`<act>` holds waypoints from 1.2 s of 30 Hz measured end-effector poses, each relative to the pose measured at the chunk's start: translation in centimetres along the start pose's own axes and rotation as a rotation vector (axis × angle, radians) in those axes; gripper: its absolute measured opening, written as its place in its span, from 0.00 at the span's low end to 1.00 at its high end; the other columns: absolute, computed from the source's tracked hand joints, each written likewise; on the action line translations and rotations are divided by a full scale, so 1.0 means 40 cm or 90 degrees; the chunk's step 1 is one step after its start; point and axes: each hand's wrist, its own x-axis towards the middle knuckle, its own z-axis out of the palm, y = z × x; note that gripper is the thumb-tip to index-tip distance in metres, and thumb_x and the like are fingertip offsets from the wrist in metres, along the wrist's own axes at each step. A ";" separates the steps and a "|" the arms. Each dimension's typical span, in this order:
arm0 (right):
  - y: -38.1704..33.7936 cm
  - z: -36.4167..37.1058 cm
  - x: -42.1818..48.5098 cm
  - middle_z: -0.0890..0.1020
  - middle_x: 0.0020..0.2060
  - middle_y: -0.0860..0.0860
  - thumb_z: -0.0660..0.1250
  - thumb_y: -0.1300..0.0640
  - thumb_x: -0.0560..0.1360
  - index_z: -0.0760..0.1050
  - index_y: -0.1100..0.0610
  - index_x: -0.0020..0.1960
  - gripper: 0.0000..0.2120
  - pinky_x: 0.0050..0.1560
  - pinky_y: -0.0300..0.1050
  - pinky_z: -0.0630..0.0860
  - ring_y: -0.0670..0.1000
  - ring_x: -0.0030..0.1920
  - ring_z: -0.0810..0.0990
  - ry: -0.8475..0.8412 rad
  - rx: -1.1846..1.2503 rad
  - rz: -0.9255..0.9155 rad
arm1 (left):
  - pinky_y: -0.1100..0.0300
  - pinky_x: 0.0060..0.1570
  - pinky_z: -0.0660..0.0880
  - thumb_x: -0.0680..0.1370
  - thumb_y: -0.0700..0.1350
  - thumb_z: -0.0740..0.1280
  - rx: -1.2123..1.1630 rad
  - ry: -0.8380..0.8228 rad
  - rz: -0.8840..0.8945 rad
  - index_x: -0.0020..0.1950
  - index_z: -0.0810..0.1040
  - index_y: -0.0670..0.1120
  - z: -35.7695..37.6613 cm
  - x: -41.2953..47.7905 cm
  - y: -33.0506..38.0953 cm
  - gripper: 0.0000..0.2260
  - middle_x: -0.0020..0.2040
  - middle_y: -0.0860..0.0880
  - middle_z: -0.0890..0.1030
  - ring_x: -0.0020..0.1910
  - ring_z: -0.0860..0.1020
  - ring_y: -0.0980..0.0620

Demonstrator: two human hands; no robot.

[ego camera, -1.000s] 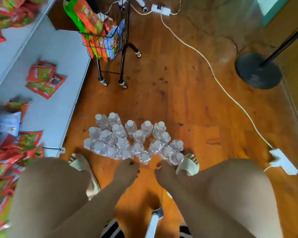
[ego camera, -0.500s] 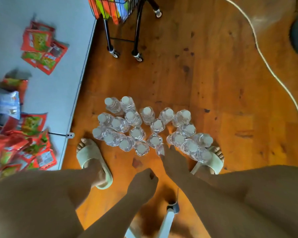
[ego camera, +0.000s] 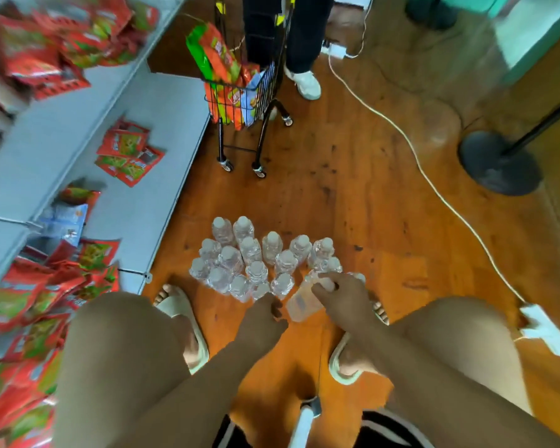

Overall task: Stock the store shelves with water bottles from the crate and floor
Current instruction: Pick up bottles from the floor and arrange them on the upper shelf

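The right hand [ego camera: 343, 299] is gripping one bottle [ego camera: 299, 302], tipping it toward the curled, empty left hand [ego camera: 264, 321]. More bottles [ego camera: 249, 253] are standing just ahead on the floor [ego camera: 353, 195]; the shelf [ego camera: 162, 130] is waiting on the left.

Clear white-capped bottles [ego camera: 249, 250] on orange-brown wood floor [ego camera: 353, 195]; red-green snack packets [ego camera: 128, 153] on grey shelves [ego camera: 62, 140].

Right hand [ego camera: 343, 299] grips a tilted water bottle [ego camera: 301, 302].
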 end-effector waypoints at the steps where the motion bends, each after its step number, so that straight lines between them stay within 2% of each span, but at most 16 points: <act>1: -0.018 -0.031 -0.028 0.83 0.36 0.55 0.68 0.47 0.71 0.83 0.60 0.45 0.16 0.39 0.52 0.77 0.56 0.39 0.81 0.013 0.038 -0.004 | 0.54 0.44 0.75 0.76 0.39 0.72 -0.009 -0.015 0.037 0.63 0.74 0.47 -0.005 -0.025 0.001 0.17 0.55 0.46 0.77 0.47 0.75 0.50; 5: -0.047 -0.126 -0.133 0.78 0.28 0.55 0.68 0.62 0.77 0.84 0.64 0.43 0.08 0.32 0.45 0.71 0.50 0.28 0.75 0.043 0.266 -0.003 | 0.56 0.60 0.71 0.70 0.51 0.79 0.091 -0.006 0.157 0.78 0.61 0.52 -0.039 -0.143 0.008 0.41 0.71 0.50 0.68 0.66 0.71 0.50; 8: -0.058 -0.150 -0.216 0.71 0.21 0.51 0.70 0.57 0.73 0.80 0.65 0.40 0.10 0.28 0.38 0.67 0.48 0.22 0.69 -0.027 0.463 0.042 | 0.51 0.68 0.68 0.69 0.62 0.77 0.226 0.039 0.237 0.80 0.57 0.56 -0.054 -0.232 0.000 0.45 0.76 0.53 0.65 0.72 0.68 0.49; 10: -0.051 -0.139 -0.249 0.65 0.23 0.53 0.74 0.47 0.64 0.77 0.63 0.40 0.19 0.28 0.39 0.67 0.49 0.23 0.62 -0.073 0.513 0.080 | 0.52 0.63 0.74 0.70 0.64 0.75 0.247 0.056 0.234 0.76 0.61 0.57 -0.072 -0.291 -0.003 0.39 0.71 0.53 0.73 0.65 0.75 0.50; 11: -0.049 -0.129 -0.259 0.66 0.24 0.54 0.75 0.45 0.66 0.77 0.62 0.43 0.20 0.30 0.44 0.74 0.49 0.23 0.62 -0.089 0.529 0.100 | 0.51 0.56 0.77 0.69 0.65 0.75 0.208 0.040 0.211 0.72 0.65 0.57 -0.081 -0.311 -0.011 0.36 0.63 0.52 0.79 0.57 0.79 0.51; 12: -0.044 -0.116 -0.264 0.68 0.26 0.54 0.75 0.44 0.71 0.79 0.62 0.46 0.20 0.39 0.52 0.81 0.48 0.23 0.63 -0.102 0.543 0.114 | 0.50 0.51 0.80 0.68 0.65 0.76 0.137 0.013 0.183 0.68 0.68 0.56 -0.090 -0.332 -0.020 0.33 0.53 0.52 0.84 0.48 0.82 0.51; 13: -0.041 -0.103 -0.268 0.70 0.27 0.53 0.72 0.45 0.76 0.80 0.63 0.50 0.20 0.51 0.61 0.81 0.48 0.24 0.66 -0.118 0.550 0.121 | 0.48 0.49 0.81 0.66 0.64 0.78 0.044 -0.011 0.153 0.65 0.72 0.53 -0.096 -0.355 -0.029 0.32 0.47 0.50 0.86 0.42 0.83 0.52; 14: -0.046 -0.089 -0.275 0.72 0.29 0.53 0.70 0.46 0.78 0.81 0.64 0.52 0.20 0.57 0.64 0.79 0.49 0.26 0.68 -0.127 0.547 0.124 | 0.47 0.50 0.81 0.64 0.64 0.80 -0.050 -0.021 0.121 0.63 0.74 0.50 -0.103 -0.376 -0.043 0.34 0.47 0.49 0.86 0.42 0.84 0.52; 15: -0.052 -0.074 -0.279 0.74 0.31 0.53 0.69 0.47 0.79 0.83 0.65 0.53 0.19 0.58 0.62 0.81 0.49 0.29 0.71 -0.129 0.534 0.111 | 0.46 0.52 0.82 0.61 0.65 0.81 -0.137 -0.012 0.099 0.63 0.76 0.48 -0.108 -0.391 -0.056 0.37 0.50 0.49 0.86 0.44 0.85 0.52; 17: -0.091 -0.044 -0.301 0.79 0.40 0.55 0.69 0.47 0.79 0.85 0.61 0.54 0.17 0.49 0.51 0.81 0.51 0.36 0.76 -0.134 0.458 0.069 | 0.52 0.47 0.82 0.58 0.64 0.83 -0.291 0.007 0.068 0.67 0.76 0.45 -0.114 -0.422 -0.073 0.44 0.56 0.47 0.85 0.49 0.85 0.50; 20: -0.144 0.011 -0.332 0.84 0.50 0.55 0.68 0.48 0.80 0.83 0.58 0.57 0.14 0.38 0.43 0.79 0.50 0.44 0.82 -0.192 0.346 0.010 | 0.60 0.38 0.80 0.63 0.56 0.82 -0.420 0.025 0.089 0.64 0.78 0.44 -0.131 -0.490 -0.070 0.34 0.50 0.44 0.87 0.43 0.86 0.48; 22: -0.176 0.041 -0.349 0.85 0.51 0.55 0.67 0.50 0.80 0.82 0.57 0.58 0.13 0.39 0.44 0.80 0.51 0.46 0.85 -0.255 0.306 -0.044 | 0.58 0.36 0.80 0.66 0.51 0.79 -0.477 0.042 0.104 0.62 0.79 0.43 -0.142 -0.536 -0.070 0.27 0.47 0.40 0.86 0.40 0.84 0.45; 26: -0.209 0.106 -0.365 0.86 0.51 0.55 0.70 0.52 0.79 0.81 0.52 0.60 0.11 0.43 0.42 0.82 0.53 0.49 0.86 -0.329 0.205 -0.145 | 0.55 0.38 0.75 0.66 0.52 0.77 -0.553 0.099 0.105 0.58 0.80 0.38 -0.136 -0.576 -0.108 0.26 0.44 0.38 0.82 0.42 0.79 0.40; 30: -0.241 0.202 -0.363 0.86 0.50 0.46 0.67 0.53 0.81 0.80 0.46 0.54 0.05 0.57 0.49 0.81 0.50 0.53 0.85 -0.389 0.099 -0.219 | 0.56 0.33 0.78 0.76 0.44 0.75 -0.569 0.175 0.050 0.54 0.81 0.37 -0.134 -0.593 -0.161 0.12 0.42 0.39 0.82 0.37 0.80 0.43; 33: -0.284 0.278 -0.381 0.87 0.48 0.48 0.67 0.55 0.81 0.82 0.50 0.55 0.06 0.53 0.52 0.83 0.50 0.48 0.86 -0.456 0.093 -0.225 | 0.59 0.31 0.78 0.76 0.43 0.76 -0.620 0.258 0.029 0.55 0.81 0.36 -0.137 -0.621 -0.213 0.13 0.41 0.41 0.83 0.34 0.82 0.48; 36: -0.324 0.345 -0.419 0.86 0.45 0.49 0.66 0.56 0.81 0.82 0.57 0.59 0.09 0.44 0.40 0.80 0.46 0.43 0.84 -0.511 0.079 -0.265 | 0.55 0.39 0.79 0.66 0.51 0.79 -0.690 0.331 0.031 0.52 0.82 0.37 -0.140 -0.673 -0.265 0.22 0.42 0.40 0.85 0.37 0.83 0.45</act>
